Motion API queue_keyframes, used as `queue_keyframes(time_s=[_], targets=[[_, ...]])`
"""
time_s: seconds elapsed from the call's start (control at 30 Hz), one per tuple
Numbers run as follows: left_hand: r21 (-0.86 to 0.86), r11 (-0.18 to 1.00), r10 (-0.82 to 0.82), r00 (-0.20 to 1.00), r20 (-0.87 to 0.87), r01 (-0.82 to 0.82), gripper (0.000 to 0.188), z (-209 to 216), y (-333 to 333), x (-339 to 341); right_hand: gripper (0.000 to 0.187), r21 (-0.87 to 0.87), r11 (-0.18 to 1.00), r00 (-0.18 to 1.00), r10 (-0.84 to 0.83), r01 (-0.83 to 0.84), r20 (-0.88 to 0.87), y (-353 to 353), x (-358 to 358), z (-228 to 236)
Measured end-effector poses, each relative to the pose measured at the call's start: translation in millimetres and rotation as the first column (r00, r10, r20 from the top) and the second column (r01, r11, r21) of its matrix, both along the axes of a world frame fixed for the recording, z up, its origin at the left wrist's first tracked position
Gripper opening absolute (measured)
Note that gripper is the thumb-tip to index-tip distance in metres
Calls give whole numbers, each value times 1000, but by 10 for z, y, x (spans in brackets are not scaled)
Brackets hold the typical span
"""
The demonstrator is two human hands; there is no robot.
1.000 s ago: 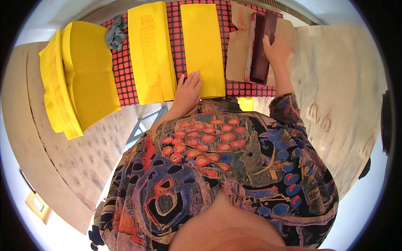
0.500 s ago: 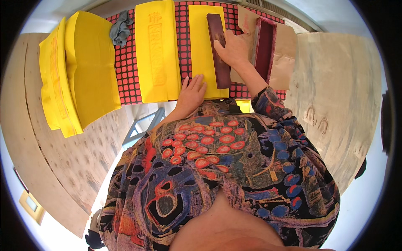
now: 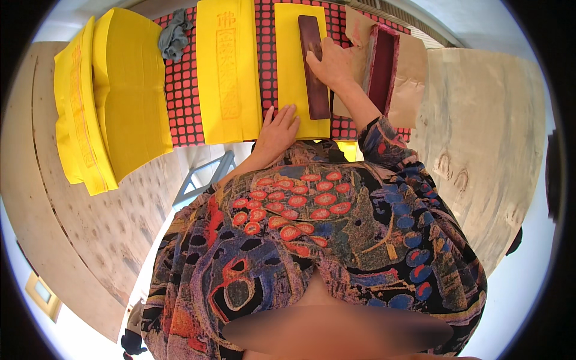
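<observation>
Currently the right hand (image 3: 333, 63) grips a long, dark maroon block (image 3: 317, 99), its thumb reaching over the block's upper face and its other fingers bent; what their tips press on cannot be made out. The block lies lengthwise along the right part of a plain yellow sheet (image 3: 288, 60), its far end just short of that sheet's far edge. The left hand (image 3: 279, 127) rests palm down, fingers slightly spread, on the near left corner of the same sheet.

Just to the right, a narrow tray (image 3: 382, 69) with a dark red inside sits on creased brown paper (image 3: 411, 78). To the left lies a yellow sheet with orange-red print (image 3: 210, 78), and beyond it, folded yellow sheets (image 3: 129, 96) with a crumpled grey cloth (image 3: 174, 36) near their far end. A red-and-black checked cover (image 3: 183, 108) spreads beneath, over the pale wooden tabletop (image 3: 480, 138).
</observation>
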State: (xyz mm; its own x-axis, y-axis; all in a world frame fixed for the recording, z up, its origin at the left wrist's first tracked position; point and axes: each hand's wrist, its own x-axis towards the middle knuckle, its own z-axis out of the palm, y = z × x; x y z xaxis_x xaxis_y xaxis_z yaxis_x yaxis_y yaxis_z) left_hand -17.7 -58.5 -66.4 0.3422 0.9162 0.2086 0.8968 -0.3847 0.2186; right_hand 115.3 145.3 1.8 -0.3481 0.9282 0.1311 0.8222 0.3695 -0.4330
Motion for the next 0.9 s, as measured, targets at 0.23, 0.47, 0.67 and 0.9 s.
queue_keyframes(time_s=[0.23,0.47,0.67,0.9], targets=[[-6,1000,-22,1000,16,22,40,100,9,1,39,20,1000,1000,0,0,-5,48,3,-50],[79,984,-173,974,148,163,30,16,-20,43,43,71,997,1000,13,-13,-5,84,20,-156],[50,968,-250,954,167,245,30,-81,-29,36,38,89,996,998,22,-27,53,75,-13,-121],[34,966,-258,953,161,256,30,-81,-13,40,41,61,998,998,13,-17,63,54,-15,-179]])
